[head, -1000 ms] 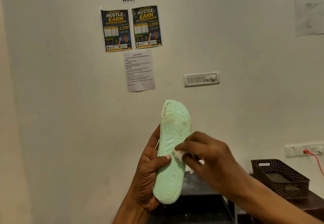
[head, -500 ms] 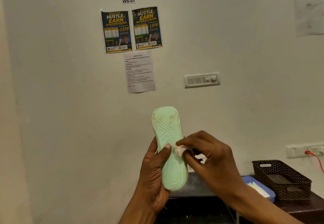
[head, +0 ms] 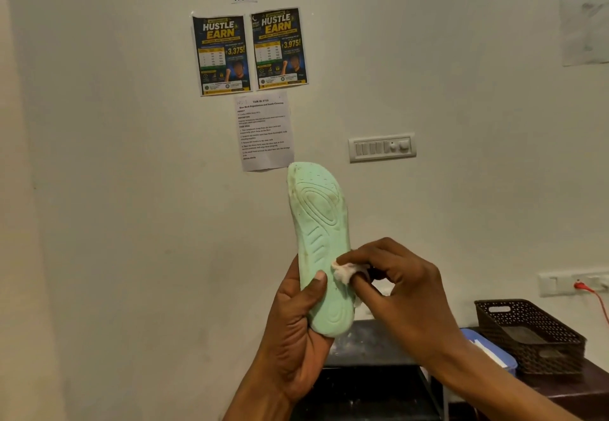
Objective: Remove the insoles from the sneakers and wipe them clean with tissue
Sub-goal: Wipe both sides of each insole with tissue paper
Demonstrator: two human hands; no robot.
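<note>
A pale green insole (head: 321,233) stands upright in front of the wall, its ribbed underside facing me and its toe end up. My left hand (head: 296,328) grips its heel end, thumb across the front. My right hand (head: 395,285) pinches a crumpled white tissue (head: 346,272) and presses it against the insole's right edge near the middle. No sneakers are in view.
A dark perforated basket (head: 527,335) sits on a dark table (head: 576,381) at the lower right, beside a blue-lidded box (head: 487,348). A black stand (head: 372,348) is below my hands. Posters (head: 250,51) and a switch panel (head: 382,148) hang on the wall.
The insole dropped and tilted left half a second ago, then rose again and stands taller now. My right hand stays at its right edge with the tissue, rubbing.
</note>
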